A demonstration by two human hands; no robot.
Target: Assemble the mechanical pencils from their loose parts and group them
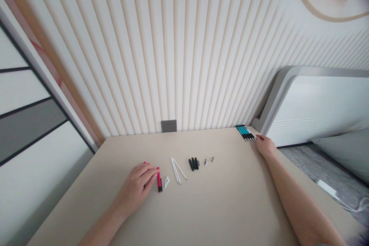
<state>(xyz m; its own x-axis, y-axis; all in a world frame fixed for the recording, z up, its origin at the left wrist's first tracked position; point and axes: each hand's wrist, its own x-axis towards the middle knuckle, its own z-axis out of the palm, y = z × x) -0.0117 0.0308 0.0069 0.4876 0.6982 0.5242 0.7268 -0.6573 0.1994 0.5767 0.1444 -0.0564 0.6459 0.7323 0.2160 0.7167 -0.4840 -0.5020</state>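
Reaching far out to the table's (219, 207) back right corner with the right hand (265, 147), fingers bent and narrow beside the near ends of a row of teal-and-black pens (243, 132). Impossible to tell from this view whether gripping one or only touching the row's edge. Looks like a moment of placing or straightening there, judging by the neat, parallel lie of the pens.

Resting the left hand (137, 184) on the table, fingers loosely bent and close together, tips at the upper end of the pink pen barrels (158, 178). Unclear whether pinching or merely touching them.

Laid out between both hands, from left to right: small white pieces (167, 180) just beside the barrels, thin white pen refills (175, 171) fanned at a slant, black pen grips (193, 164) side by side, then tiny metal parts (205, 162). Likely to call for fine fingertip pinches, with care against rolling or scattering.

Behind, a fluted wall panel (178, 46) with a dark wall socket (168, 125) just above the table's back edge. Close by the pens, a pale headboard (317, 92), probably limiting room at that corner. Farther right, a grey pillow (346, 153).
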